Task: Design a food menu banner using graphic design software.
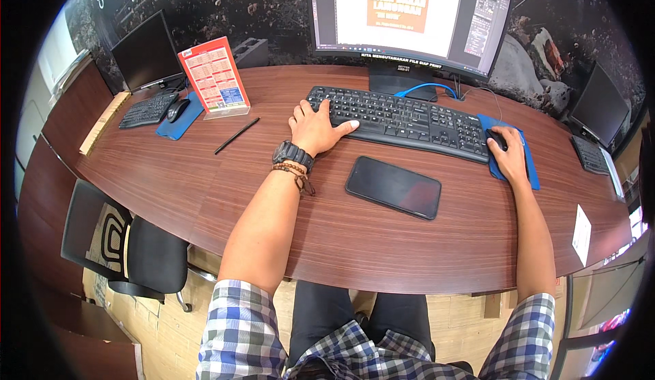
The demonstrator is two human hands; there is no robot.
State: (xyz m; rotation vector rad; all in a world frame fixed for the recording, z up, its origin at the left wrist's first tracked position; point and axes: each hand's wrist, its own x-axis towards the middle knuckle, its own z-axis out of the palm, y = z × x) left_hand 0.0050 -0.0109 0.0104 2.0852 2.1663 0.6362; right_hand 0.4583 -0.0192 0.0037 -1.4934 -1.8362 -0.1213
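Note:
My left hand (pixel 314 129) rests at the left end of a black keyboard (pixel 402 122), its fingers spread over the keys and the thumb stretched out to the right along the near edge. A dark watch (pixel 293 155) and brown beads are on that wrist. At the keyboard's right end, my right hand (pixel 510 158) is curled over a black computer mouse (pixel 496 138), which it mostly hides. Under the mouse lies a blue mouse pad (pixel 532 170). Behind the keyboard a monitor (pixel 341 11) shows an orange sign design on a white page.
A dark smartphone (pixel 394 187) lies between my forearms. Left of my left hand are a black pen (pixel 237 135) and a red-and-white card in a clear stand (pixel 215 76). Other computer sets stand at both sides, with a white paper (pixel 581 235) near the right edge and an office chair (pixel 157 254) at left.

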